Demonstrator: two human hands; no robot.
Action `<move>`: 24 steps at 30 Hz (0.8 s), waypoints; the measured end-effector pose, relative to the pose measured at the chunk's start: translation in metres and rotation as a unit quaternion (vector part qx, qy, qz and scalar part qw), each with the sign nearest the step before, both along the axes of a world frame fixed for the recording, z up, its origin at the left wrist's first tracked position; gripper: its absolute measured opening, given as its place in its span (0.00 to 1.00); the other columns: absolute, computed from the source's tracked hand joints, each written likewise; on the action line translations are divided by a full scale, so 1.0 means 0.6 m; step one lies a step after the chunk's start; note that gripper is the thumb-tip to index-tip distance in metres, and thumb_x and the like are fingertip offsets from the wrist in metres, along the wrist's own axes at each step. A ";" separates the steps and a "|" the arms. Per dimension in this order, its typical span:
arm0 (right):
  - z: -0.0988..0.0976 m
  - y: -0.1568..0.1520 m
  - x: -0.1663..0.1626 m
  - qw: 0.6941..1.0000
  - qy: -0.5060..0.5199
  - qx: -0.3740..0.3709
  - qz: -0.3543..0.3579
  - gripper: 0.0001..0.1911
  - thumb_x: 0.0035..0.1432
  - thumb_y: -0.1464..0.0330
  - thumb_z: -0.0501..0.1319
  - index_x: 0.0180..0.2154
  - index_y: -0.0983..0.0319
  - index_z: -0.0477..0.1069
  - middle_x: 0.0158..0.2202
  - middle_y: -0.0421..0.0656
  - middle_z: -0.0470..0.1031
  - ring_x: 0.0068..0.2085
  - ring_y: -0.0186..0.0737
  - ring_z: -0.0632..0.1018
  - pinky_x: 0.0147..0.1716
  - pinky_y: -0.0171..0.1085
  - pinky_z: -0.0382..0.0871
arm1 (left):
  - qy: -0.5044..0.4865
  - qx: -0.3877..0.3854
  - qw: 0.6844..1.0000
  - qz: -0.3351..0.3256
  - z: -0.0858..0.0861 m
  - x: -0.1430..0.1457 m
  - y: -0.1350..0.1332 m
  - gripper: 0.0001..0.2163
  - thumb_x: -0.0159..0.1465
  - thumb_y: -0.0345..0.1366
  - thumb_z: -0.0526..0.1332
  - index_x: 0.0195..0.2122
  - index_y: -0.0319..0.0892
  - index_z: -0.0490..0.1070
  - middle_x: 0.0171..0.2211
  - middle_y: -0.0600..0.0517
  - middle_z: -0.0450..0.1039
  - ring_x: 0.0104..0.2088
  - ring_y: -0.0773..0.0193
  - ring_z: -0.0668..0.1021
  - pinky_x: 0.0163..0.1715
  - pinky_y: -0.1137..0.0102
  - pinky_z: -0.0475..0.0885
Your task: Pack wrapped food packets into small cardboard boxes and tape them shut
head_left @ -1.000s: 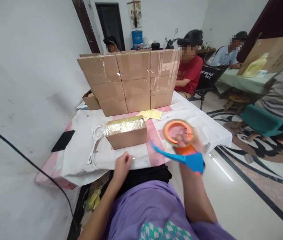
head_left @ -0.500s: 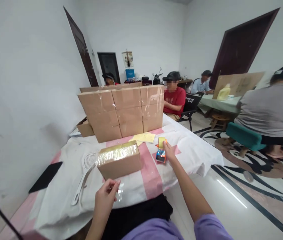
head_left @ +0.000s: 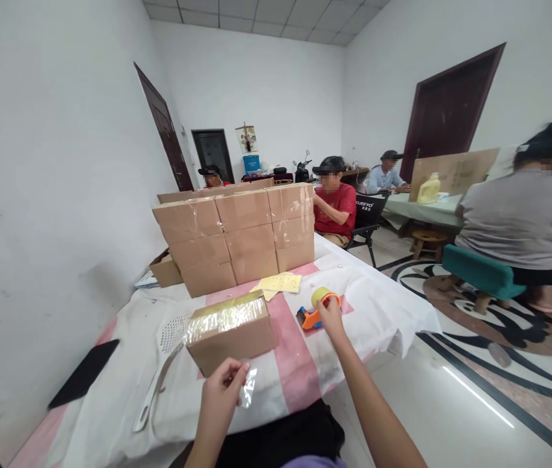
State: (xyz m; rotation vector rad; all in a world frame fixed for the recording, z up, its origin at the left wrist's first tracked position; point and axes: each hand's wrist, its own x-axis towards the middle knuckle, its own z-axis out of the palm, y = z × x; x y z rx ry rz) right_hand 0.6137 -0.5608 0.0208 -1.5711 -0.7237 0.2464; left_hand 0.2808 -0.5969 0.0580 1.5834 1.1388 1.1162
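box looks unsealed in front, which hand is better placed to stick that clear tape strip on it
Left. The left hand pinches the clear tape strip just below the brown cardboard box; the right hand rests on the orange tape dispenser.

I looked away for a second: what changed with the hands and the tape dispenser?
The right hand carried the orange-and-blue tape dispenser from mid-air down onto the cloth-covered table. The left hand lifted a clear tape strip. The taped brown cardboard box stayed.

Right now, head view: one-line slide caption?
Left hand pinches a tape strip beside a carton; right hand touches the tape dispenser.
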 end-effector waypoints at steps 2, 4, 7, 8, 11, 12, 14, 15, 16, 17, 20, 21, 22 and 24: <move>-0.001 0.000 0.000 1.000 0.021 -0.005 0.018 0.11 0.52 0.57 0.56 0.29 0.57 0.63 0.30 0.44 0.73 0.35 0.48 0.75 0.38 0.44 0.69 | 0.004 0.004 1.000 -0.007 0.006 0.004 -0.001 0.26 0.55 0.63 0.65 0.23 0.42 0.70 0.18 0.56 0.66 0.17 0.69 0.65 0.15 0.75 0.62; 0.004 0.007 0.002 0.998 0.036 -0.014 0.046 0.09 0.53 0.59 0.56 0.28 0.58 0.64 0.29 0.43 0.74 0.34 0.46 0.75 0.37 0.43 0.69 | 0.009 0.004 1.000 -0.009 0.011 0.006 -0.002 0.26 0.55 0.63 0.65 0.23 0.42 0.70 0.18 0.56 0.66 0.16 0.70 0.64 0.14 0.75 0.61; 0.023 0.021 0.008 0.995 0.046 -0.029 0.088 0.08 0.56 0.63 0.56 0.29 0.61 0.68 0.30 0.42 0.75 0.34 0.42 0.76 0.37 0.41 0.70 | 0.008 0.006 1.000 -0.008 0.014 0.007 -0.003 0.27 0.54 0.64 0.65 0.23 0.42 0.70 0.18 0.56 0.66 0.17 0.70 0.64 0.14 0.75 0.62; 0.031 0.025 0.010 0.994 0.046 -0.036 0.097 0.08 0.58 0.64 0.56 0.30 0.61 0.69 0.30 0.42 0.75 0.34 0.41 0.77 0.37 0.40 0.71 | 0.008 0.008 1.000 -0.007 0.013 0.008 -0.003 0.27 0.54 0.65 0.65 0.22 0.42 0.70 0.18 0.56 0.66 0.16 0.70 0.64 0.14 0.75 0.62; 0.057 0.027 0.012 0.994 0.037 -0.056 0.088 0.09 0.58 0.66 0.55 0.35 0.63 0.72 0.32 0.45 0.76 0.37 0.44 0.78 0.41 0.43 0.71 | 0.007 0.009 1.000 0.001 0.007 0.008 -0.001 0.28 0.53 0.66 0.64 0.23 0.42 0.69 0.18 0.56 0.67 0.15 0.71 0.62 0.14 0.75 0.62; 0.065 0.023 0.010 0.995 0.028 -0.058 0.073 0.11 0.57 0.67 0.54 0.38 0.64 0.73 0.35 0.47 0.77 0.41 0.48 0.78 0.43 0.45 0.70 | 0.005 0.008 1.000 0.004 0.003 0.008 0.001 0.28 0.53 0.66 0.63 0.23 0.42 0.70 0.18 0.56 0.67 0.15 0.71 0.62 0.14 0.75 0.61; 0.080 0.008 -0.004 0.998 0.000 -0.048 0.047 0.17 0.56 0.67 0.55 0.46 0.65 0.72 0.42 0.52 0.76 0.49 0.53 0.75 0.50 0.49 0.67 | -0.001 0.004 1.000 0.004 -0.004 0.008 0.006 0.28 0.53 0.66 0.63 0.23 0.41 0.70 0.17 0.56 0.66 0.15 0.71 0.63 0.13 0.75 0.61; 0.087 -0.002 -0.018 0.998 -0.018 -0.038 0.046 0.20 0.56 0.67 0.55 0.49 0.65 0.71 0.46 0.53 0.75 0.53 0.54 0.74 0.53 0.50 0.65 | -0.003 0.003 1.000 0.002 -0.008 0.008 0.008 0.28 0.53 0.65 0.63 0.23 0.41 0.70 0.17 0.56 0.65 0.15 0.70 0.63 0.13 0.75 0.60; 0.093 -0.013 -0.036 0.997 -0.037 -0.028 0.058 0.21 0.56 0.67 0.56 0.50 0.64 0.71 0.48 0.53 0.75 0.54 0.54 0.73 0.54 0.49 0.64 | -0.002 0.002 1.000 -0.004 -0.011 0.009 0.011 0.27 0.54 0.64 0.63 0.24 0.41 0.70 0.17 0.57 0.65 0.16 0.70 0.63 0.13 0.76 0.60; 0.099 -0.026 -0.058 0.995 -0.055 -0.020 0.083 0.19 0.56 0.66 0.57 0.49 0.63 0.72 0.48 0.52 0.75 0.53 0.52 0.73 0.53 0.47 0.65 | 0.000 0.002 1.000 -0.012 -0.013 0.009 0.013 0.26 0.55 0.63 0.64 0.24 0.41 0.70 0.18 0.57 0.65 0.16 0.70 0.64 0.13 0.76 0.60; 0.117 -0.065 -0.138 0.961 -0.113 -0.004 0.251 0.10 0.57 0.65 0.61 0.40 0.60 0.77 0.42 0.45 0.78 0.44 0.45 0.77 0.46 0.41 0.70 | 0.011 0.007 0.999 -0.034 -0.012 0.013 0.012 0.23 0.58 0.59 0.64 0.25 0.41 0.70 0.19 0.56 0.66 0.17 0.70 0.65 0.15 0.76 0.61; 0.125 -0.077 -0.164 0.940 -0.129 -0.001 0.317 0.09 0.57 0.64 0.63 0.38 0.59 0.78 0.40 0.43 0.79 0.42 0.43 0.77 0.44 0.39 0.70 | 0.011 0.010 0.999 -0.038 -0.009 0.014 0.009 0.22 0.59 0.57 0.64 0.26 0.41 0.70 0.20 0.56 0.66 0.18 0.70 0.66 0.15 0.76 0.62; 0.132 -0.087 -0.187 0.916 -0.143 -0.001 0.375 0.07 0.58 0.64 0.64 0.37 0.59 0.78 0.39 0.43 0.79 0.40 0.42 0.77 0.42 0.38 0.69 | 0.010 0.014 0.999 -0.038 -0.005 0.016 0.005 0.21 0.60 0.56 0.64 0.26 0.41 0.71 0.21 0.56 0.67 0.18 0.70 0.67 0.16 0.76 0.62; 0.148 -0.100 -0.222 0.878 -0.165 -0.009 0.448 0.05 0.59 0.66 0.65 0.36 0.60 0.78 0.36 0.42 0.78 0.38 0.40 0.77 0.39 0.37 0.69 | 0.003 0.031 0.999 -0.023 0.005 0.017 -0.006 0.18 0.61 0.53 0.63 0.28 0.41 0.72 0.23 0.55 0.69 0.18 0.70 0.68 0.17 0.76 0.63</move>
